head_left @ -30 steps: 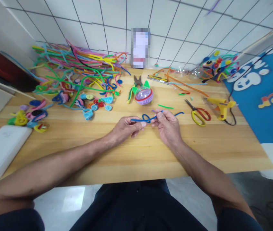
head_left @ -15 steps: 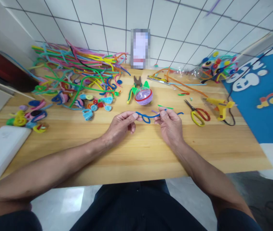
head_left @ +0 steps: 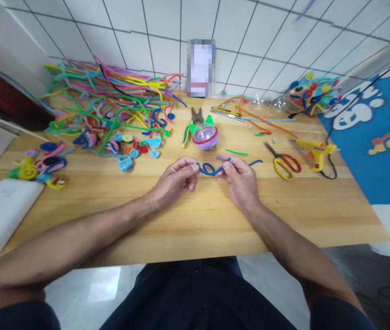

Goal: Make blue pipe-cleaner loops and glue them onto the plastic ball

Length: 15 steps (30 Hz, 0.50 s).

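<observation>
A blue pipe cleaner point(head_left: 209, 174), with a small loop in its middle, spans the gap between my two hands. My left hand point(head_left: 176, 181) pinches its left end between thumb and fingertips. Further along, my right hand point(head_left: 241, 178) grips it, and a blue tail sticks out past the knuckles. Just beyond the hands sits a clear ball point(head_left: 205, 136) with a purple wound lower half, a red band and green ear-like pieces. A short green pipe cleaner piece point(head_left: 236, 152) lies behind my right hand. Pliers point(head_left: 186, 136) rest beside the ball.
Loose pipe cleaners point(head_left: 112, 87) are heaped at the back left, with small wound pieces point(head_left: 125, 162) before them. Scissors point(head_left: 282, 165) and a yellow glue gun point(head_left: 315, 153) lie to the right. A phone point(head_left: 201, 68) leans on the tiled wall. A white box point(head_left: 7, 215) stands left.
The hands have come slightly closer together. The blue pipe cleaner now bows downward, and its loop has shifted up to sit above the strand.
</observation>
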Each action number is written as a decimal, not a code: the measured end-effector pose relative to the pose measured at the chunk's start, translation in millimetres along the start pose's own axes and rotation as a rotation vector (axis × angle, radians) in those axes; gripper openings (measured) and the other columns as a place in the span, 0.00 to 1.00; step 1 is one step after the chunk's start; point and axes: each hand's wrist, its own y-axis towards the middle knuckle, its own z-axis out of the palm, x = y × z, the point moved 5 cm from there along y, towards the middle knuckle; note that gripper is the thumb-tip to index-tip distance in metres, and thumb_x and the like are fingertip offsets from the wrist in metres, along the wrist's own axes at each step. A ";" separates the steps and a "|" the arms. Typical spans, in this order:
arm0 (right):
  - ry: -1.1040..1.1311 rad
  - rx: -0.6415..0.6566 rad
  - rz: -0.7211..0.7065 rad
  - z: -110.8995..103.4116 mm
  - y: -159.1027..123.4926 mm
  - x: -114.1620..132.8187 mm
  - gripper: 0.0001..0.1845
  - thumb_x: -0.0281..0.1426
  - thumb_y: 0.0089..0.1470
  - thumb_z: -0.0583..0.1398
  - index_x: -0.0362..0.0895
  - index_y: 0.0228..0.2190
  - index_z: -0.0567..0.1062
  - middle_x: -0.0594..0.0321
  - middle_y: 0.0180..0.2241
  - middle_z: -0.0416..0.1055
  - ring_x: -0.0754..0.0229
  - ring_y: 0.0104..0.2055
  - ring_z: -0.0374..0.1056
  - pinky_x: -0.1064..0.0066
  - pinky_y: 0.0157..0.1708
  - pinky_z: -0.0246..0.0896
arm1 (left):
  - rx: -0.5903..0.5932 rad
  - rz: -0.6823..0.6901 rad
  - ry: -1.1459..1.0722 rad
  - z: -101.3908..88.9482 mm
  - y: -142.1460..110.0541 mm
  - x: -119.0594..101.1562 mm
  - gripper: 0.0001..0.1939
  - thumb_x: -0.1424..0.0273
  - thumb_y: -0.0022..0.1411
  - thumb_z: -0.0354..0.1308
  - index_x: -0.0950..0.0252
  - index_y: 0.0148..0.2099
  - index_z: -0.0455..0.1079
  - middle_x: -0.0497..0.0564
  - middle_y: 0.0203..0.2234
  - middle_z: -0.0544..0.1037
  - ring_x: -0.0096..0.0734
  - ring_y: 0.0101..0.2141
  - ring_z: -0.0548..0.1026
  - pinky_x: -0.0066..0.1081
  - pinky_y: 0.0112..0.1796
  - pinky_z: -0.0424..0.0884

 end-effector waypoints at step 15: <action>-0.093 0.009 -0.113 4.5 -5.0 5.1 0.15 0.39 0.50 0.74 0.48 0.34 0.77 0.71 0.27 0.77 0.66 0.24 0.71 0.73 0.25 0.71 | 0.061 -0.094 -0.092 3.1 0.1 4.9 0.20 0.60 0.56 0.77 0.66 0.36 0.71 0.47 0.29 0.82 0.20 0.18 0.73 0.20 0.20 0.70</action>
